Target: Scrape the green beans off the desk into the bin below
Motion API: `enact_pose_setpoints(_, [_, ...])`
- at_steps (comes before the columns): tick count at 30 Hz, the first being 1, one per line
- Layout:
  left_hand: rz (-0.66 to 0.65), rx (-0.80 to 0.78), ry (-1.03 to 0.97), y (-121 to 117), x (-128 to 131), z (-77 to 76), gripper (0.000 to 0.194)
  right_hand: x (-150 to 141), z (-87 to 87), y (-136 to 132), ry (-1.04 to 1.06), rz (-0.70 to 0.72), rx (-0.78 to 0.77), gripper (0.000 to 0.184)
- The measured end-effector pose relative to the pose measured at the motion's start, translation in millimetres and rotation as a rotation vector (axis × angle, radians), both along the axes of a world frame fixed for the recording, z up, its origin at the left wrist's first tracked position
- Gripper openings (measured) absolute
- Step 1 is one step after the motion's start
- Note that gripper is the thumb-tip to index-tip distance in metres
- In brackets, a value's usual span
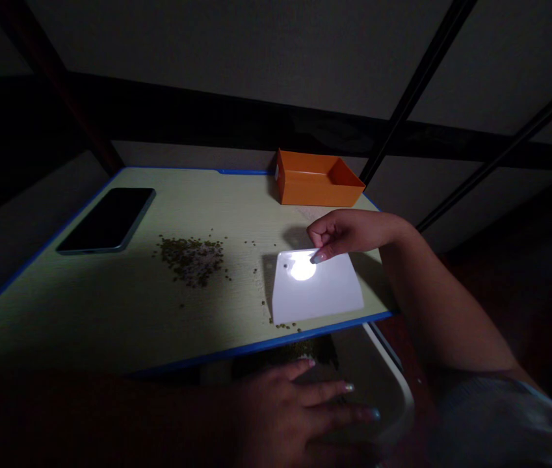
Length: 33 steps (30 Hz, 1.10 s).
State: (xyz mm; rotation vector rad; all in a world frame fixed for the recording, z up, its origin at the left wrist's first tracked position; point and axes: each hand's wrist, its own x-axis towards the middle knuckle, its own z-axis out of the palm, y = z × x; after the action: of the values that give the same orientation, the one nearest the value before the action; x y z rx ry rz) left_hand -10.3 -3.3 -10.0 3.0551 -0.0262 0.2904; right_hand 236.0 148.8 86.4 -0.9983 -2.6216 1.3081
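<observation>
My right hand (348, 233) pinches the top edge of a white plastic scraper (322, 296), thumb on its near face. The scraper stands tilted near the table's front edge, with a bright glare on it. A few small green beans (283, 325) lie along its lower left edge. Further left is a pile of green beans mixed with fine white grains (192, 260). Below the table's front edge, my left hand (295, 413) is held with its fingers spread and nothing visible in them. Beneath it is a pale-rimmed container (405, 390) with some beans and grains inside, mostly in shadow.
A dark-screened phone (110, 220) lies at the table's left side. An orange open box (322, 192) stands at the back right. The pale table (236, 214) has a blue edge, and a panelled wall (236, 52) rises behind it. The light is dim.
</observation>
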Motion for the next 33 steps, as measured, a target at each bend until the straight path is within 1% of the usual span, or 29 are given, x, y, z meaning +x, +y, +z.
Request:
enact_pose_setpoints(4, [-0.027, 0.001, 0.012, 2.0, 0.9, 1.9, 0.051, 1.1, -2.7, 2.1, -0.006, -0.024, 0.035, 0.036])
enact_pose_setpoints(7, [0.0, 0.002, 0.025, 2.4, 1.9, 1.7, 0.05, 1.7, -3.2, 3.1, -0.002, -0.055, 0.061, 0.037])
enact_pose_setpoints(13, [-0.005, 0.072, 0.055, 1.4, 1.3, 1.5, 0.046, -3.0, -3.9, 0.7, 0.017, -0.059, 0.044, 0.037])
enact_pose_setpoints(16, [-0.007, 0.093, 0.031, 0.6, 1.6, -0.1, 0.046, -6.0, -5.1, -1.0, 0.042, -0.058, 0.028, 0.037])
enact_pose_setpoints(20, [0.017, 0.14, 0.025, -1.6, 3.5, -5.8, 0.045, -9.4, -5.2, -2.4, 0.029, -0.03, 0.01, 0.036])
enact_pose_setpoints(23, [0.042, 0.202, -0.046, -2.1, 4.1, -9.2, 0.04, -11.2, -4.9, -3.4, 0.002, 0.011, -0.015, 0.033])
enact_pose_setpoints(27, [0.042, 0.231, -0.132, -0.3, 2.5, -8.0, 0.036, -11.8, -4.6, -5.5, -0.018, 0.03, 0.005, 0.032])
enact_pose_setpoints(30, [0.042, 0.24, -0.096, -0.1, 1.7, -5.1, 0.037, -12.0, -4.1, -6.9, -0.015, 0.042, 0.029, 0.032])
enact_pose_setpoints(33, [0.052, 0.23, -0.037, -0.9, 1.9, -2.6, 0.04, -12.6, -3.9, -7.1, -0.002, 0.053, 0.017, 0.03])
